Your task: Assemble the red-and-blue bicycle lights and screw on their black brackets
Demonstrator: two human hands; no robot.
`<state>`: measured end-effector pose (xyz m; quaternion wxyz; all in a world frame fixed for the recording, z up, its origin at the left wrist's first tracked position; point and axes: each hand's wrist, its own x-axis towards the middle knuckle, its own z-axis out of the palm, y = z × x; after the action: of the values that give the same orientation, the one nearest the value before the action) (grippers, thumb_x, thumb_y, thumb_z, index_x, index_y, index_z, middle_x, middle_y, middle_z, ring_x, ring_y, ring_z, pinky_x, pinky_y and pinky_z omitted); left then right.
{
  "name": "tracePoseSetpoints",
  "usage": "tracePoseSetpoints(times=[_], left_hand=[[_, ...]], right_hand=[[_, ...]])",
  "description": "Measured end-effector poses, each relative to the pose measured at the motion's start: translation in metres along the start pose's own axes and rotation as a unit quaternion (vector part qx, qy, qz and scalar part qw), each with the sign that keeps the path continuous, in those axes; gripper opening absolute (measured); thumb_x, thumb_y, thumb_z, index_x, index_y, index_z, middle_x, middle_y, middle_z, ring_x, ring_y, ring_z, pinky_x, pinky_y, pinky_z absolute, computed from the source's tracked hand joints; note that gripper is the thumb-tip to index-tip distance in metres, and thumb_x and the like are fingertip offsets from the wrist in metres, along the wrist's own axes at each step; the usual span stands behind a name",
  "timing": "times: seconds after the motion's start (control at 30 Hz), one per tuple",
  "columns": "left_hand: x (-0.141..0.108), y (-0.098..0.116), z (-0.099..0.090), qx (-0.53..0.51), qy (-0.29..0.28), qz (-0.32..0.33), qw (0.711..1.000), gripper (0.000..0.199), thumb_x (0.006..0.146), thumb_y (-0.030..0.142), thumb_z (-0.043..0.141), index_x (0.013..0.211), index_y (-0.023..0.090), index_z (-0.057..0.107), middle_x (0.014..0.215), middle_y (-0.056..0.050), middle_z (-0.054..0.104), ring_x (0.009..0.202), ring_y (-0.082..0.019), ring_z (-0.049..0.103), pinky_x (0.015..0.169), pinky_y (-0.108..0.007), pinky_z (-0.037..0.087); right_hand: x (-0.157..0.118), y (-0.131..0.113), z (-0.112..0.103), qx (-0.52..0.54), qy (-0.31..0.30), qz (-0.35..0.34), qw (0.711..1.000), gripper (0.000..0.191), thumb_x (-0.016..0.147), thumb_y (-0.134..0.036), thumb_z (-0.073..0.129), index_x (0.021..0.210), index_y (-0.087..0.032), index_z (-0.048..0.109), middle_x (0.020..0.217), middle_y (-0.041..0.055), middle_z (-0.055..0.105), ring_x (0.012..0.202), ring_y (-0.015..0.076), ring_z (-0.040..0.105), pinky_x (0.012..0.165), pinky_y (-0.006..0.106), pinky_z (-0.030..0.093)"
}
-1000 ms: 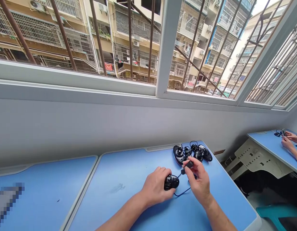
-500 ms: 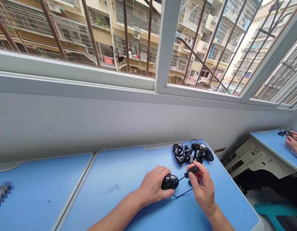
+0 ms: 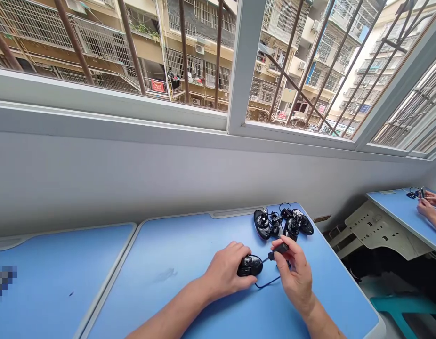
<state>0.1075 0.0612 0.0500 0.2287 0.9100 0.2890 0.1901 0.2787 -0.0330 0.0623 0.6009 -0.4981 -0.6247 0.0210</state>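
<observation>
On the blue table [image 3: 175, 249], my left hand [image 3: 229, 269] is wrapped round a black device [image 3: 251, 266] with a rounded, glossy body. A black cable [image 3: 269, 284] loops from the device toward the right. My right hand [image 3: 294, 275] pinches a small black connector block [image 3: 280, 249] between thumb and fingers, just right of the device. Under the right fingers lies another small dark part, mostly hidden. Behind the right hand sits a cluster of similar black devices [image 3: 263, 225] with coiled cables.
A second blue table [image 3: 55, 263] adjoins on the left, with a pixelated object at its edge. Another person's hands [image 3: 428, 205] hold something over a table at the far right. A teal stool [image 3: 405, 303] stands at lower right. A wall and barred windows are behind.
My right hand has shifted slightly left and up with the connector block. The left hand stays round the device. The other person's hands have moved a little.
</observation>
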Motion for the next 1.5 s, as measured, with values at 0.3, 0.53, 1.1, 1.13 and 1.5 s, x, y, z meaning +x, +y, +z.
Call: tracePoseSetpoints(times=[0.3, 0.53, 1.1, 1.13, 1.5], left_hand=[[0.0, -0.002, 0.002, -0.004, 0.006, 0.003, 1.0, 0.025, 0.064, 0.029, 0.07, 0.084, 0.022, 0.056, 0.082, -0.001, 0.065, 0.077, -0.022, 0.055, 0.062, -0.028, 0.038], [0.0, -0.001, 0.002, 0.004, 0.005, 0.006, 1.0, 0.024, 0.064, 0.026, 0.069, 0.084, 0.022, 0.056, 0.081, -0.001, 0.064, 0.076, -0.022, 0.055, 0.062, -0.028, 0.038], [0.002, 0.003, -0.002, 0.018, -0.011, -0.002, 1.0, 0.023, 0.067, 0.03, 0.069, 0.084, 0.022, 0.057, 0.082, -0.002, 0.065, 0.079, -0.023, 0.057, 0.063, -0.029, 0.04], [0.002, 0.003, -0.002, 0.019, -0.011, -0.003, 1.0, 0.023, 0.067, 0.029, 0.069, 0.084, 0.022, 0.057, 0.083, -0.002, 0.065, 0.079, -0.023, 0.057, 0.063, -0.029, 0.04], [0.002, 0.003, -0.003, 0.023, -0.017, -0.007, 1.0, 0.025, 0.067, 0.033, 0.071, 0.085, 0.022, 0.057, 0.086, -0.002, 0.066, 0.08, -0.024, 0.057, 0.065, -0.029, 0.041]], right_hand=[[0.008, -0.007, 0.0, -0.029, -0.024, -0.085, 0.996, 0.046, 0.091, -0.007, 0.05, 0.133, -0.024, 0.048, 0.1, 0.0067, 0.068, 0.085, 0.0158, 0.066, 0.066, 0.025, 0.059], [0.011, -0.01, -0.001, -0.045, -0.037, -0.109, 0.992, 0.048, 0.09, -0.005, 0.049, 0.135, -0.023, 0.046, 0.098, 0.0074, 0.068, 0.084, 0.0165, 0.066, 0.065, 0.026, 0.058], [0.014, -0.011, 0.003, -0.022, -0.09, -0.102, 0.99, 0.046, 0.093, -0.007, 0.043, 0.135, -0.025, 0.044, 0.099, 0.0076, 0.067, 0.085, 0.0186, 0.065, 0.065, 0.031, 0.057], [0.014, -0.01, 0.004, -0.017, -0.087, -0.087, 0.992, 0.044, 0.093, -0.008, 0.043, 0.134, -0.025, 0.045, 0.099, 0.0074, 0.067, 0.085, 0.0184, 0.066, 0.066, 0.031, 0.058], [0.023, -0.006, 0.002, -0.083, 0.003, -0.068, 0.994, 0.022, 0.092, -0.02, 0.056, 0.113, -0.024, 0.06, 0.089, 0.0048, 0.062, 0.073, 0.0159, 0.06, 0.055, 0.026, 0.054]])
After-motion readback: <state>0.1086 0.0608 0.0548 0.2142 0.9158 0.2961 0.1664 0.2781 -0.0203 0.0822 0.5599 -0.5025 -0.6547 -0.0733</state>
